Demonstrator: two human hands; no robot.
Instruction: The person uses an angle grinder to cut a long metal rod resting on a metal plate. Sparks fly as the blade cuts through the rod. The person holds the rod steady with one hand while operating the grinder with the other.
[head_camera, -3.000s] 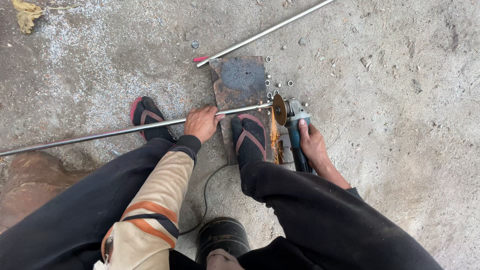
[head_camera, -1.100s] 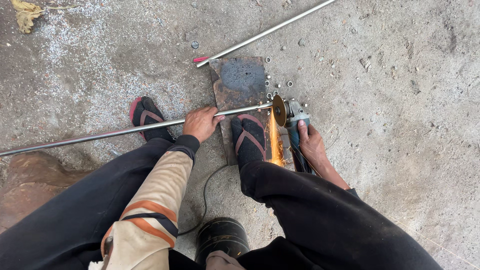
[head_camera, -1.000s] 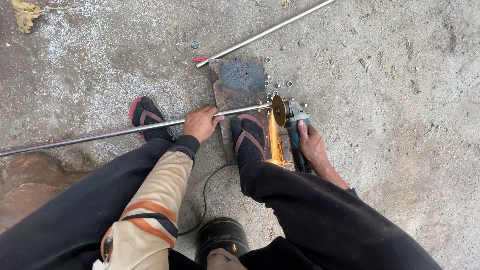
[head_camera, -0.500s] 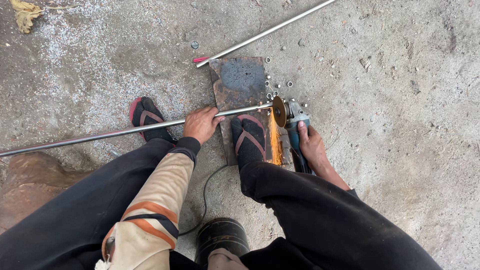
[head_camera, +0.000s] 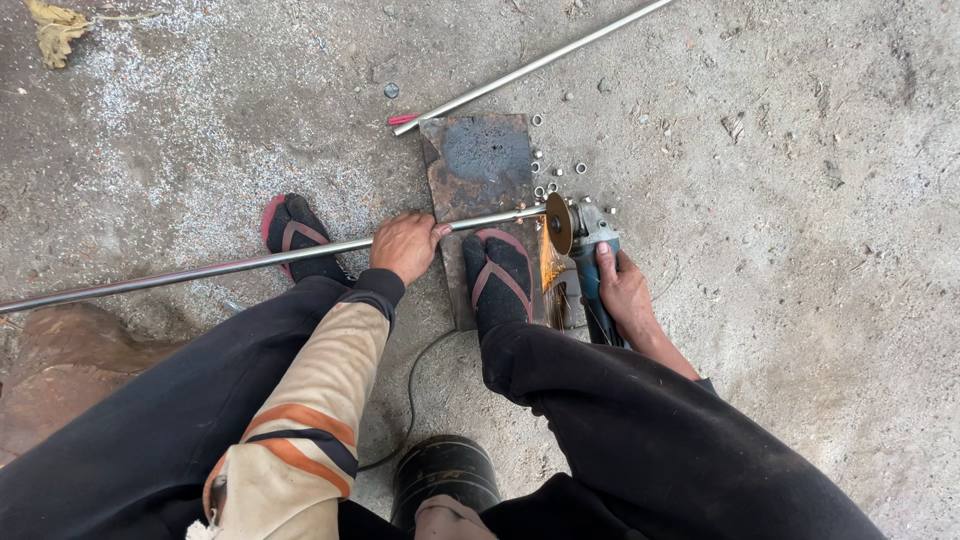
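Sparks have thinned: half a second ago a bright orange jet shot down from the disc, and now only a faint spray (head_camera: 551, 275) shows beside the foot. That reads as the cut easing off or nearly through, though the rod end at the disc looks unparted from here.

The right hand (head_camera: 622, 290) is wrapped shut around the body of the blue angle grinder (head_camera: 590, 262), whose cutting disc (head_camera: 557, 223) stands on edge against the tip of the long steel rod (head_camera: 230, 267). The left hand (head_camera: 405, 246) is closed over that rod, pressing it down just left of the rusty steel plate (head_camera: 480, 165) on which the rod end rests. The hand sits where it did before.

The right foot, in a dark sock and red-strapped sandal (head_camera: 500, 280), stands on the plate just below the rod, between the two hands. The left foot (head_camera: 295, 232) stands on the concrete floor (head_camera: 800, 150), with the rod crossing over it.

Small cut-off rings (head_camera: 579, 168) lie scattered by the plate's far corner. A second rod (head_camera: 530, 68) lies slanted above the plate. A black cord (head_camera: 410, 385) trails between the legs, and a black cylinder (head_camera: 445, 480) sits near the bottom edge.
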